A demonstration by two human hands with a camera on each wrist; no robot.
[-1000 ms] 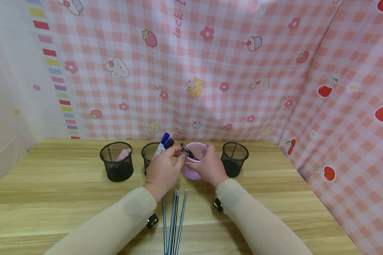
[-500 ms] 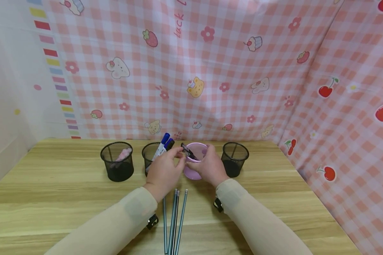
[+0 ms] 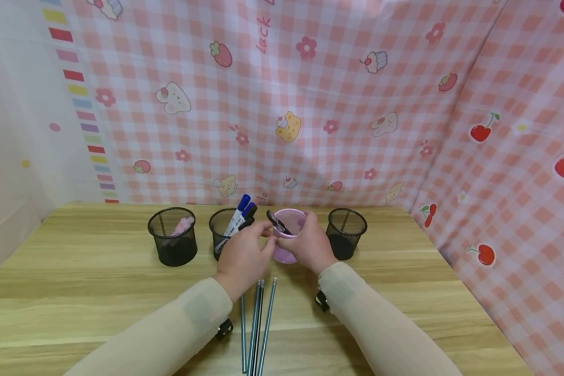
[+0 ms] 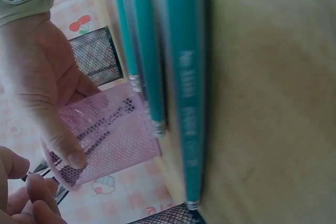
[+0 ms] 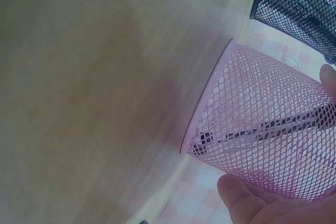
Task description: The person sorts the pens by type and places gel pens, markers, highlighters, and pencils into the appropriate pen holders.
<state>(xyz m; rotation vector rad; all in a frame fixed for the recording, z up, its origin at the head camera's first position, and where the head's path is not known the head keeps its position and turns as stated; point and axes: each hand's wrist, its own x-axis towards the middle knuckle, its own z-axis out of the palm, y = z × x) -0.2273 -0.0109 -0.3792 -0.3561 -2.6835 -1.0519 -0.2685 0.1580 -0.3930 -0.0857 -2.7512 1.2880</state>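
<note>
A pink mesh cup (image 3: 284,255) (image 4: 121,145) (image 5: 252,98) stands on the table between both hands. My right hand (image 3: 313,244) (image 4: 39,72) (image 5: 268,205) grips it round its side, thumb towards me. Black pens (image 3: 278,223) (image 5: 294,123) lean inside, their upper ends over the left rim. My left hand (image 3: 245,256) (image 4: 26,198) is at that rim; in the left wrist view its fingertips pinch a thin dark end, seemingly of a pen. The exact contact is partly hidden in the head view.
A black mesh cup (image 3: 221,237) with blue and black markers (image 3: 236,219) stands left of the pink one. Further left, another (image 3: 176,253) holds something pink and fluffy; a third (image 3: 343,248) is at the right. Several teal pencils (image 3: 266,324) (image 4: 184,93) lie in front.
My left hand has shifted slightly down and right along the pink cup's rim, uncovering more of the pen's upper end and the markers. My right hand keeps its grip on the cup.
</note>
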